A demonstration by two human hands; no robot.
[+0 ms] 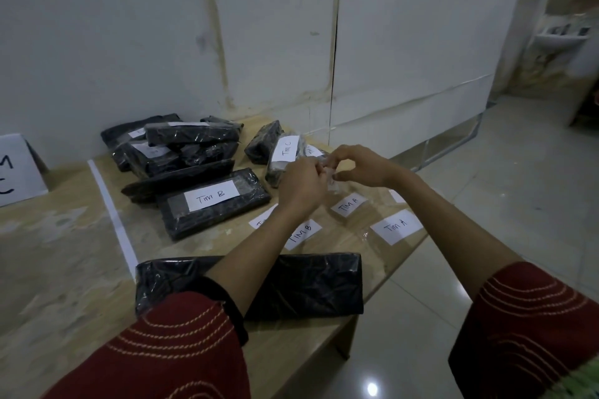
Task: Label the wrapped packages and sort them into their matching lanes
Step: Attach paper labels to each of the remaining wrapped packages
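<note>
Wood-grain laminate worktop [64, 253], matte, with pale scuffs toward its left edge.

We'd put the job at about midway. Labelling is well along, but sorting barely shows.

- Biggest item is the unlabelled package [308, 282] at the near edge. It's a flat black slab in glossy, crinkled film, lying under the left forearm, with no label on the face we see.
- The pile [181, 142] near the far edge is black film-wrapped bricks stacked loosely. Several carry white paper labels, too small for us to read.
- The Tim B package [214, 201] lies flat just in front of the pile, label centred on top.
- The Tim C package [278, 152] sits toward the far right corner, on edge or tilted, partly behind the hands.
- A paper sign [16, 168] stands at the far left edge, cropped, with only "M" and "C" visible.
- A white strip [113, 220] runs from near edge to far edge, and we take it for a lane divider. Every package we see is to its right.
- Loose paper labels lie flat near the right edge: a Tim A label [397, 226], a second Tim A slip [348, 204] and a Tim B label [303, 234]. At least three are unused.
- The left hand [303, 185] and right hand [359, 165] meet above those labels. Both sets of fingers are curled and pinch a small clear strip [330, 176]. It's probably tape, but we can't confirm that.
</note>
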